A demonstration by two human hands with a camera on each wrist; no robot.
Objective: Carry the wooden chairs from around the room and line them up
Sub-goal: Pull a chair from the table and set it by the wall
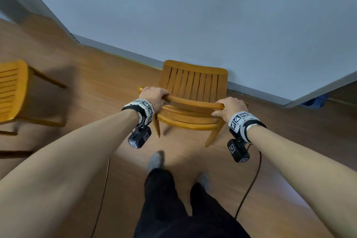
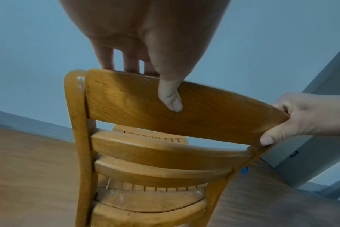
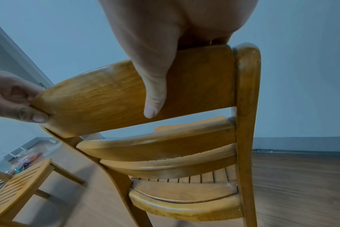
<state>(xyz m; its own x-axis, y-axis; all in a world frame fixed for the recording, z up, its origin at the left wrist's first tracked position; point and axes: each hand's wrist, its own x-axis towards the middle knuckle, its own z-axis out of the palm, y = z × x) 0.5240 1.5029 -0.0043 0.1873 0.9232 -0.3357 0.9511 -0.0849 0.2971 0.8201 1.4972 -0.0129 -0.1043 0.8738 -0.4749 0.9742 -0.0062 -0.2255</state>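
A wooden chair (image 1: 194,85) with a slatted seat faces the pale wall, its back toward me. My left hand (image 1: 152,95) grips the left end of the top rail, fingers over the top and thumb on the near face. My right hand (image 1: 229,107) grips the right end the same way. In the left wrist view the chair's top rail (image 2: 204,107) shows my left hand's thumb (image 2: 171,98) pressed on it and my right hand (image 2: 309,116) at its far end. The right wrist view shows the same chair (image 3: 107,95) from the other side.
A second wooden chair (image 1: 11,91) stands on the wood floor at the left, also visible as the second chair's seat (image 3: 16,184). The wall and its grey baseboard (image 1: 123,51) run close behind the held chair. My feet and two cables (image 1: 249,187) are below my arms.
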